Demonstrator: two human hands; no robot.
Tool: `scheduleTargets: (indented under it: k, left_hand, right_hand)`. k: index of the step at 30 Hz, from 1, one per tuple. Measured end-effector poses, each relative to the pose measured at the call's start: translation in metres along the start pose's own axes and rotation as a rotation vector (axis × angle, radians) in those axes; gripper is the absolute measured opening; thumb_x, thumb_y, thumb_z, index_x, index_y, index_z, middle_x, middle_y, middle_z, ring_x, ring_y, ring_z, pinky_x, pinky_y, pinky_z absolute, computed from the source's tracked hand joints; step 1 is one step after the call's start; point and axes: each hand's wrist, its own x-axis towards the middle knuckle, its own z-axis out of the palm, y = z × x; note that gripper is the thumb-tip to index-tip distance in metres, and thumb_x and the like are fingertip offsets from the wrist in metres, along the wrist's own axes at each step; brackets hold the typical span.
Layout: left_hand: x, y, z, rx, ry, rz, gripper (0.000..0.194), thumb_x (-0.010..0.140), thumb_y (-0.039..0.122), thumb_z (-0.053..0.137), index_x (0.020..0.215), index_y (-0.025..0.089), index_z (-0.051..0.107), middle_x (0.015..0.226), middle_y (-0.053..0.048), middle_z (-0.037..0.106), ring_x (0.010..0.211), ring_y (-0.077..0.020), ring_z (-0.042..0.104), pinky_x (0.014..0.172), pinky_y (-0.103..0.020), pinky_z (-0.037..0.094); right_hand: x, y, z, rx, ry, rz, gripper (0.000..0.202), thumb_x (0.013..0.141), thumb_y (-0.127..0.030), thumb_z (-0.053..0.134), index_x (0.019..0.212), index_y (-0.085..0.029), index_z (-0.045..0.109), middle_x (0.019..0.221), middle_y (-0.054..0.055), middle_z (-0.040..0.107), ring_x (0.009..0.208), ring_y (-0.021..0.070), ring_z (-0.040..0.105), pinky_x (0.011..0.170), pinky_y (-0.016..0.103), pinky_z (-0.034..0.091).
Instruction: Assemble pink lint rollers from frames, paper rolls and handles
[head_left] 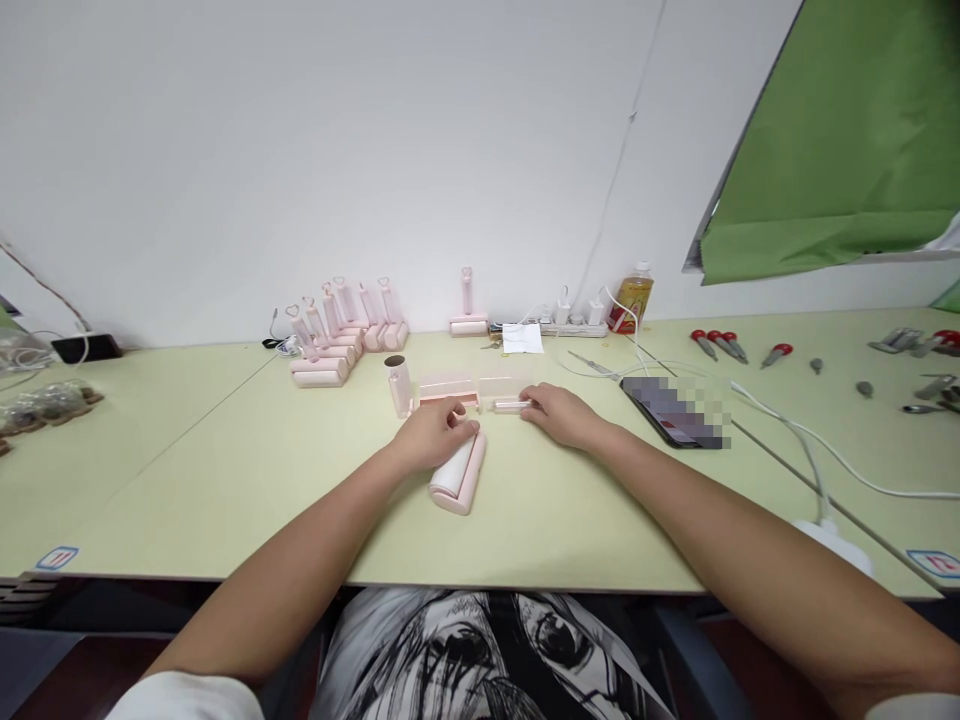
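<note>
A pale pink lint roller (459,478) with a white paper roll lies slanted on the table in front of me. My left hand (431,433) is curled over its far end, thumb and fingers bent in. Just beyond, a pink case (448,386) lies with a clear pinkish cover piece (504,384) beside it. My right hand (553,412) has its fingertips closed at the right end of a slim shiny pinkish piece (510,406). Left of the case stands a pink tube (397,386), its dark open end upward.
Several pink lint rollers (319,372) stand by the wall at left, with another lint roller (469,325) at centre. A power strip (574,329), a bottle (631,298), a phone (671,412) and white cables lie right. Red-ended tools (726,345) are farther right.
</note>
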Motion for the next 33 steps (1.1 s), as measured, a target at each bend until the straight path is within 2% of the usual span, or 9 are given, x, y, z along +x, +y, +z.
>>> scheduleTargets:
  k: [4,8,13,16,19,22,24,26,33]
  left_hand:
    - [-0.004,0.005,-0.005,0.038,0.056,0.026,0.045,0.085,0.055,0.049,0.117,0.023,0.054,0.106,-0.005,0.065,0.088,-0.0209,0.062,0.069,-0.030,0.046]
    - [-0.008,0.011,-0.006,0.100,0.106,0.234,0.046,0.088,0.051,0.050,0.125,0.024,0.050,0.121,-0.007,0.058,0.106,-0.0240,0.057,0.082,-0.034,0.047]
    - [-0.008,0.016,-0.003,0.207,0.054,0.464,0.042,0.090,0.049,0.049,0.122,0.022,0.053,0.108,-0.007,0.062,0.100,-0.0236,0.057,0.083,-0.036,0.045]
    - [-0.008,0.017,-0.003,0.229,0.010,0.534,0.035,0.094,0.043,0.043,0.118,0.021,0.056,0.099,-0.007,0.065,0.095,-0.0221,0.058,0.082,-0.034,0.045]
    - [-0.009,0.017,-0.004,0.225,0.065,0.496,0.034,0.095,0.040,0.042,0.118,0.018,0.054,0.105,-0.009,0.065,0.098,-0.0231,0.057,0.082,-0.036,0.044]
    - [-0.011,0.018,-0.005,0.209,0.100,0.456,0.034,0.094,0.039,0.043,0.118,0.017,0.054,0.102,-0.008,0.066,0.094,-0.0229,0.057,0.079,-0.036,0.045]
    - [-0.012,0.019,-0.004,0.208,0.097,0.483,0.033,0.093,0.038,0.045,0.117,0.018,0.056,0.099,-0.008,0.066,0.092,-0.0220,0.058,0.079,-0.035,0.045]
    - [-0.013,0.020,-0.003,0.224,0.089,0.536,0.032,0.093,0.038,0.047,0.115,0.018,0.057,0.097,-0.008,0.066,0.090,-0.0213,0.058,0.078,-0.034,0.045]
    - [-0.016,0.023,-0.001,0.260,0.107,0.596,0.035,0.092,0.041,0.047,0.113,0.016,0.060,0.087,-0.007,0.066,0.083,-0.0203,0.059,0.070,-0.031,0.043]
  right_hand:
    - [-0.003,-0.011,-0.001,0.159,0.049,-0.183,0.023,0.087,-0.027,0.056,0.106,-0.017,0.064,0.095,0.009,0.067,0.083,0.0198,0.060,0.075,0.030,0.044]
    - [-0.007,-0.020,-0.002,0.222,0.095,-0.262,0.024,0.085,-0.030,0.059,0.105,-0.017,0.066,0.087,0.007,0.066,0.074,0.0186,0.059,0.070,0.030,0.045]
    - [-0.019,-0.038,0.001,0.391,0.097,-0.327,0.022,0.084,-0.032,0.061,0.102,-0.021,0.066,0.090,0.006,0.067,0.073,0.0171,0.059,0.068,0.029,0.045]
    - [-0.026,-0.052,0.001,0.618,0.076,-0.262,0.028,0.081,-0.034,0.064,0.105,-0.021,0.062,0.079,0.001,0.062,0.065,0.0138,0.055,0.061,0.026,0.044]
    - [-0.027,-0.058,-0.004,0.936,0.121,-0.129,0.036,0.072,-0.032,0.070,0.103,-0.020,0.057,0.071,-0.004,0.053,0.058,0.0104,0.050,0.053,0.023,0.042]
    - [-0.022,-0.055,-0.011,1.130,0.320,0.078,0.033,0.064,-0.031,0.073,0.090,-0.019,0.057,0.069,-0.004,0.051,0.054,0.0088,0.046,0.045,0.021,0.038]
    - [-0.018,-0.053,-0.015,1.194,0.456,0.238,0.030,0.062,-0.032,0.074,0.082,-0.019,0.056,0.066,-0.006,0.048,0.049,0.0077,0.043,0.041,0.020,0.035]
    - [-0.017,-0.053,-0.016,1.249,0.522,0.335,0.029,0.062,-0.032,0.074,0.079,-0.019,0.054,0.063,-0.007,0.047,0.045,0.0065,0.042,0.039,0.020,0.033]
    - [-0.024,-0.072,-0.010,1.263,0.465,0.242,0.025,0.065,-0.030,0.073,0.079,-0.019,0.056,0.062,-0.007,0.049,0.043,0.0053,0.043,0.038,0.019,0.034]
